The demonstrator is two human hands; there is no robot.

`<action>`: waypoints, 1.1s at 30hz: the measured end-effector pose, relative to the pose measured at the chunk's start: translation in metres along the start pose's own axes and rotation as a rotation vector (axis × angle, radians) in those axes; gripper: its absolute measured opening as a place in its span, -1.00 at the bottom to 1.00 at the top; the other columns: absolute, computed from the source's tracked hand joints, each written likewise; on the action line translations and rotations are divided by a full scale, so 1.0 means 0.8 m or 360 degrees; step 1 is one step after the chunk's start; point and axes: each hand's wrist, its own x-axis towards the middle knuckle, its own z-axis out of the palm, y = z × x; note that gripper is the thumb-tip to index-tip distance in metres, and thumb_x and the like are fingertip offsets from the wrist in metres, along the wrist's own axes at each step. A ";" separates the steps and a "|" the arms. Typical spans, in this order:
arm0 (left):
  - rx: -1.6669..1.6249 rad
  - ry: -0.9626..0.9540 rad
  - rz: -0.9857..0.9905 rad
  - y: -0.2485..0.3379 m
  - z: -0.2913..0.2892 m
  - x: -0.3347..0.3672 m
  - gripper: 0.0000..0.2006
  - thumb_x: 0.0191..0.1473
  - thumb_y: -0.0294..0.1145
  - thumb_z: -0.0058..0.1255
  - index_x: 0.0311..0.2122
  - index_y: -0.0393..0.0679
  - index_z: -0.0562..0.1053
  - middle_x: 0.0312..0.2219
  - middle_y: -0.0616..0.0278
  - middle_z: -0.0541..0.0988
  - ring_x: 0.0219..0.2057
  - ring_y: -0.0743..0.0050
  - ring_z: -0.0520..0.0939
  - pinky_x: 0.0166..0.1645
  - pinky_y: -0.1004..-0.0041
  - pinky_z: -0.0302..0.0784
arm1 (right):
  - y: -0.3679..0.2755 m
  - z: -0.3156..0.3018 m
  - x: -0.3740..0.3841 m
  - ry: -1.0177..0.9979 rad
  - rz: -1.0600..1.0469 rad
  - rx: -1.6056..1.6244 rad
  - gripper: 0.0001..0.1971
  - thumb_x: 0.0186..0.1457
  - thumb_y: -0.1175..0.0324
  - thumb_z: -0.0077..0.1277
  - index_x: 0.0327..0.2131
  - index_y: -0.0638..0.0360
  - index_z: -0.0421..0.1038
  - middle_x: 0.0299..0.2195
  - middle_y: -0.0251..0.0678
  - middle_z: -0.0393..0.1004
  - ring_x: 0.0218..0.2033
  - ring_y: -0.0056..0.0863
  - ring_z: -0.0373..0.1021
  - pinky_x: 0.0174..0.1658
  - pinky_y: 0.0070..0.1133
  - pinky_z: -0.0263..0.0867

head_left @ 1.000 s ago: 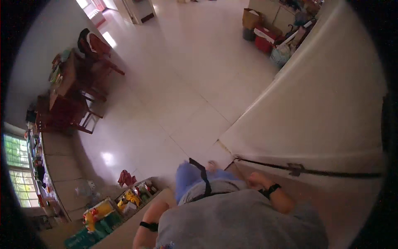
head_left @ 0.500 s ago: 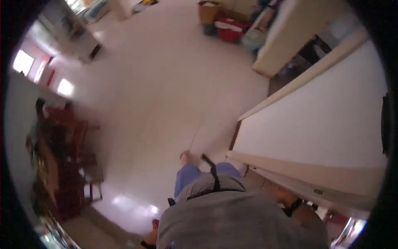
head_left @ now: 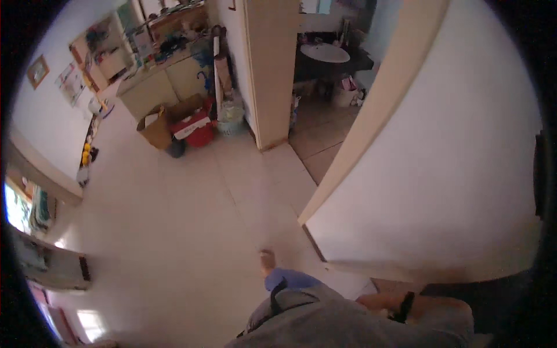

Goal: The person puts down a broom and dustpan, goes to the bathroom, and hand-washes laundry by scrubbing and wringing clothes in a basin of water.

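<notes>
So the right hand (head_left: 371, 302) is down low by the hip, right up against the side of the grey shirt (head_left: 331, 326), with a black wristband (head_left: 402, 307) on that wrist. Fingers are mostly tucked behind the body and kinda blurry, so I can't tell if they're spread, curled or gripping anything. Left hand is out of the picture, so can't tell about those fingers either.

Shirt's at the bottom of the view, with blue shorts (head_left: 292, 278) and one bare foot (head_left: 267, 259) on the pale tiled floor (head_left: 168, 243) just ahead. A big white wall (head_left: 429, 191) fills the right side, near that right hand. Past its edge a doorway shows an oval sink (head_left: 325, 53) set in a dark counter (head_left: 361, 62).

Left of the doorway pillar (head_left: 270, 69) there's a yellowish bin (head_left: 153, 130), a red box (head_left: 201, 134) and a pale blue basket (head_left: 231, 126), all bunched together on the floor.
</notes>
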 end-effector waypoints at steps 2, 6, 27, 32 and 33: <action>0.0051 -0.0070 0.0020 0.047 -0.035 0.039 -0.63 0.02 -0.08 -0.07 -0.45 -0.26 0.48 -0.61 0.05 0.52 -0.56 0.15 0.51 -0.41 0.20 0.38 | -0.001 -0.023 0.040 0.0047 -0.0042 0.0047 -0.71 -0.03 0.33 0.00 -0.21 0.24 0.40 -0.39 -0.11 0.49 -0.40 -0.30 0.39 -0.28 -0.32 0.30; 0.0158 -0.0168 0.0042 0.143 -0.104 0.124 -0.63 0.02 -0.08 -0.07 -0.45 -0.25 0.48 -0.61 0.06 0.52 -0.56 0.16 0.51 -0.41 0.21 0.38 | -0.026 -0.127 0.090 -0.0316 0.0013 0.0002 -0.70 0.09 0.31 -0.05 -0.11 0.21 0.39 -0.18 -0.11 0.48 -0.24 -0.40 0.40 -0.18 -0.36 0.30; 0.1212 -0.0986 0.0681 0.822 -0.188 0.753 -0.62 0.02 -0.07 -0.08 -0.46 -0.25 0.48 -0.62 0.09 0.51 -0.56 0.20 0.50 -0.43 0.23 0.36 | -0.141 -0.187 0.338 0.0703 0.0424 0.1660 -0.54 0.09 0.25 0.00 0.01 0.32 0.31 0.02 -0.23 0.37 -0.04 -0.43 0.29 0.03 -0.45 0.22; 0.1116 -0.1068 0.0616 0.972 -0.173 0.849 -0.62 0.03 -0.07 -0.08 -0.46 -0.24 0.48 -0.62 0.10 0.51 -0.57 0.21 0.50 -0.43 0.23 0.36 | -0.017 -0.005 0.448 0.0516 0.0753 0.1667 -0.52 0.08 0.25 0.03 0.01 0.36 0.30 0.04 -0.21 0.34 -0.02 -0.41 0.26 0.03 -0.48 0.22; 0.1230 -0.1022 0.0710 1.016 -0.148 0.849 -0.62 0.03 -0.07 -0.08 -0.46 -0.24 0.48 -0.62 0.10 0.51 -0.57 0.21 0.50 -0.43 0.23 0.36 | -0.002 -0.085 0.475 0.0650 0.0414 0.1805 -0.53 0.08 0.25 0.02 0.01 0.36 0.30 0.04 -0.21 0.34 -0.01 -0.40 0.27 0.03 -0.47 0.22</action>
